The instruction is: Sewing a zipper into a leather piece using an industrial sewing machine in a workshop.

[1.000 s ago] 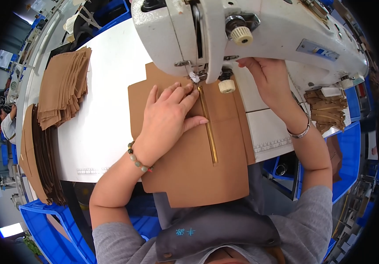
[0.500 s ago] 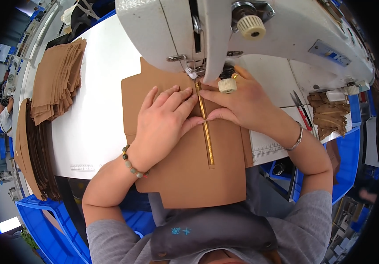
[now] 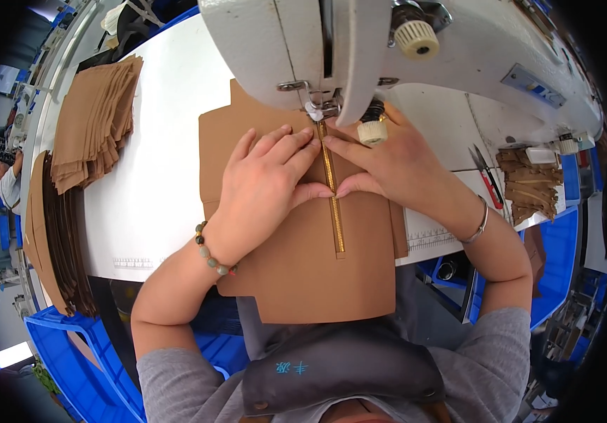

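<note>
A flat brown panel, leather-like in look, point(image 3: 317, 289) lies on the white sewing table, its far part under the sewing machine's head point(image 3: 275, 49). A gold-toothed zipper point(image 3: 338, 229) runs lengthwise in a slot of the panel, its far end at the presser foot point(image 3: 315, 113). My left hand point(image 3: 261, 183) rests flat on the panel, left of the zipper, fingers stretched out. On the other side my right hand point(image 3: 405, 158) presses down with index finger and thumb extended; its other fingers are partly hidden behind a machine knob point(image 3: 372, 132). Both thumb tips meet over the zipper.
Stacks of brown pieces point(image 3: 95, 127) and darker-edged panels point(image 3: 53, 240) stand at the left. Red-handled thread snips point(image 3: 488, 180) and a bundle of brown strips point(image 3: 529, 183) lie at the right. Blue bins point(image 3: 81, 359) flank the table below.
The panel with its zipper has slid slightly away from me, further under the machine head. Both hands keep nearly the same pose on it. The view has shifted a little.
</note>
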